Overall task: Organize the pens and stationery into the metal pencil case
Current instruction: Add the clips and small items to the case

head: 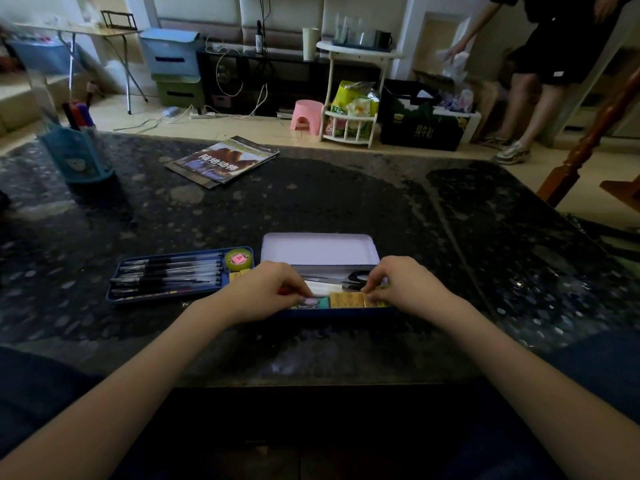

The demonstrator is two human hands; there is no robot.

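The blue metal pencil case (332, 311) stands open on the dark table, its white-lined lid (318, 249) tilted back. Inside lie scissors (356, 277), a white eraser (323, 289), a green eraser (323, 302) and yellow blocks (348, 300). My left hand (266, 292) reaches into the case's left end, fingertips curled onto small items there. At the right end my right hand (403, 289) pinches a yellow block. Left of the case lies a blue tray (117, 282) with several black pens (169, 273) and a round green item (238, 259).
A magazine (223, 161) lies further back on the table. A blue pen holder (78, 152) with markers stands at the far left. Beyond the table are a pink stool (306, 116), a white rack (349, 98) and a standing person (540, 64).
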